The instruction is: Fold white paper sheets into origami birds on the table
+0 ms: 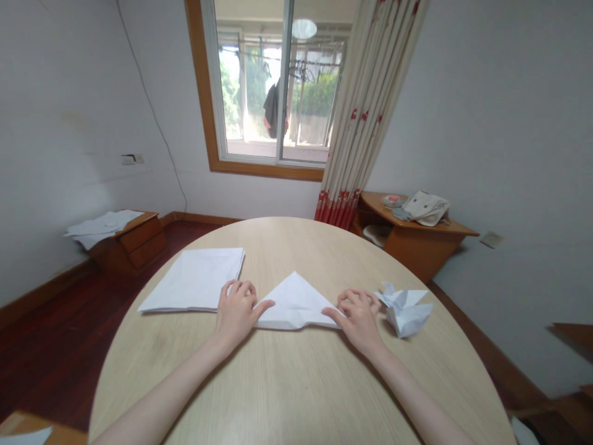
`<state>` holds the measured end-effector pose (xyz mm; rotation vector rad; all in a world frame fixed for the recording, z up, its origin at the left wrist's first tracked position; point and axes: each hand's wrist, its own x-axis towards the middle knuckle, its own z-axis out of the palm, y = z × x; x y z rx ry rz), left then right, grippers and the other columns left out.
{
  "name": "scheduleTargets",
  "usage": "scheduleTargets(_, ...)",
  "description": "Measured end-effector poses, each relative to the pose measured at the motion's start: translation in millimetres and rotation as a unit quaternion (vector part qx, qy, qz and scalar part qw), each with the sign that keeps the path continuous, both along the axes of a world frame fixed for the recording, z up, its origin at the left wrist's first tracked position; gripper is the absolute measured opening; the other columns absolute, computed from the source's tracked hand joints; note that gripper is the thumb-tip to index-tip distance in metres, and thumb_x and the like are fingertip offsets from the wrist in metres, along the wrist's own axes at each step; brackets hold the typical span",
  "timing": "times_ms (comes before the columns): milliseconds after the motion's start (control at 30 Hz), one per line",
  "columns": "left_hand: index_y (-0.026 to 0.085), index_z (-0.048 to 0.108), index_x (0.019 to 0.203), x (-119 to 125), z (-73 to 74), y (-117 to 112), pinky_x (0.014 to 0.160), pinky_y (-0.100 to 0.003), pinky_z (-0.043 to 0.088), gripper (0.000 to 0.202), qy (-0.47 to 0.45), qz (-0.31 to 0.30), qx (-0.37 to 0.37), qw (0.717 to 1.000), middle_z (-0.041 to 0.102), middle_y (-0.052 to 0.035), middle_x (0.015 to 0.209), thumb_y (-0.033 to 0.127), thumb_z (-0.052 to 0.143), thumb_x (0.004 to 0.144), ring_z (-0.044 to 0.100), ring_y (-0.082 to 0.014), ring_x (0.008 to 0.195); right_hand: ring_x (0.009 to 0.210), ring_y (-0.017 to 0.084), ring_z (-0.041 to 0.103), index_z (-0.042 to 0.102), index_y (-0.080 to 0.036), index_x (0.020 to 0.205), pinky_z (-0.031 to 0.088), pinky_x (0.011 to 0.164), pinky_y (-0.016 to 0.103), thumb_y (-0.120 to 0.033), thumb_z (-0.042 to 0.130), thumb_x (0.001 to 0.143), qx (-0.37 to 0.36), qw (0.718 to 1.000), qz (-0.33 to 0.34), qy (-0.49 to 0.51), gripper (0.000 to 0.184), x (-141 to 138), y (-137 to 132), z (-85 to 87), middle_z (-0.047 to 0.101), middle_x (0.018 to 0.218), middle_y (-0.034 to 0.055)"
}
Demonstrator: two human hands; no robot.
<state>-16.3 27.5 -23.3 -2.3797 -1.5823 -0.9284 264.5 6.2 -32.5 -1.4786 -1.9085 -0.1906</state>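
A white sheet of paper folded into a triangle (295,300) lies on the round table, its point facing away from me. My left hand (236,309) holds the left corner, thumb on top and the other fingers curled. At the right corner, my right hand (362,318) has its thumb on the paper in the same way, fingers bent. The undersides of both grips are hidden. Left of my left hand is a stack of white paper (194,278). Just beyond my right hand sits a folded paper figure (405,309) with pointed flaps.
The round wooden table (296,389) has its curved far edge before the window (278,93). A small drawer cabinet (141,238) topped with papers stands at left. A corner desk (417,247) holding a cloth bag (426,207) is at right, beside the curtain (365,117).
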Motion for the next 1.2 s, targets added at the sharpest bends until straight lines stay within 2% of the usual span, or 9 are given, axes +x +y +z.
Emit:
scheduleTargets(200,0.019,0.065,0.057,-1,1.0,1,0.093,-0.047,0.036,0.043,0.078,0.019,0.028,0.996,0.065,-0.0063,0.083,0.053,0.063,0.083,0.057,-0.0252,0.084,0.092,0.026,0.054,0.053,-0.020,0.051,0.026,0.090,0.052,-0.067,0.047,0.085,-0.042,0.999,0.007,-0.022,0.058,2,2,-2.3,0.063,0.077,0.0033)
scheduleTargets(333,0.019,0.066,0.065,0,-2.0,0,0.098,-0.048,0.033,0.034,0.060,0.012,0.049,0.997,0.067,-0.0052,0.087,0.042,0.060,0.089,0.059,-0.0240,0.086,0.092,0.025,0.053,0.057,-0.020,0.058,0.027,0.090,0.050,-0.061,0.040,0.091,-0.063,0.997,-0.002,-0.042,0.055,0,3,-8.4,0.064,0.083,0.0044)
scheduleTargets(467,0.018,0.064,0.084,4,-2.4,-4,0.099,-0.049,0.032,0.023,0.010,-0.008,0.069,0.998,0.068,-0.0059,0.094,0.032,0.049,0.094,0.060,-0.0242,0.092,0.092,0.023,0.054,0.060,-0.020,0.071,0.028,0.091,0.046,-0.047,0.032,0.098,-0.049,0.996,-0.012,-0.069,0.047,-5,1,-12.5,0.064,0.087,0.0049)
scheduleTargets(600,0.017,0.060,0.102,8,2.1,-10,0.101,-0.048,0.031,0.022,-0.020,-0.055,0.113,0.992,0.067,-0.0085,0.105,0.030,0.043,0.096,0.058,-0.0245,0.100,0.088,0.021,0.055,0.057,-0.019,0.075,0.027,0.091,0.043,-0.039,0.030,0.099,-0.026,0.997,-0.026,-0.073,0.042,-9,-1,-13.3,0.063,0.085,0.0045)
scheduleTargets(767,0.016,0.060,0.106,16,4.4,-22,0.102,-0.043,0.033,0.024,0.013,-0.167,0.144,0.975,0.067,-0.0083,0.107,0.022,0.040,0.096,0.057,-0.0222,0.104,0.085,0.020,0.056,0.054,-0.020,0.076,0.028,0.089,0.040,-0.037,0.026,0.100,-0.028,0.997,-0.039,-0.057,0.041,-14,-3,-15.0,0.061,0.081,0.0034)
scheduleTargets(867,0.018,0.060,0.112,24,-1.0,-28,0.100,-0.040,0.035,0.027,0.053,-0.208,0.130,0.968,0.066,-0.0074,0.112,0.020,0.038,0.096,0.056,-0.0217,0.106,0.084,0.020,0.057,0.053,-0.020,0.078,0.029,0.089,0.039,-0.036,0.024,0.100,-0.023,0.998,-0.039,-0.044,0.040,-16,-3,-16.4,0.062,0.081,0.0032)
scheduleTargets(1067,0.015,0.046,0.134,33,-18.1,-30,0.104,-0.045,0.033,0.040,0.094,-0.163,0.040,0.981,0.060,-0.0095,0.127,0.031,0.036,0.099,0.054,-0.0246,0.115,0.099,0.023,0.056,0.057,-0.019,0.097,0.029,0.094,0.042,-0.031,0.029,0.099,0.041,0.998,-0.020,-0.037,0.031,-20,-8,-11.3,0.066,0.103,0.0097)
scheduleTargets(1200,0.015,0.042,0.137,32,-25.4,-27,0.106,-0.044,0.033,0.042,0.126,-0.166,0.027,0.978,0.054,-0.0093,0.135,0.033,0.033,0.100,0.049,-0.0248,0.124,0.108,0.024,0.054,0.059,-0.019,0.105,0.030,0.100,0.045,-0.024,0.035,0.096,0.044,0.995,0.043,-0.075,0.026,-29,-16,-7.1,0.064,0.113,0.0109)
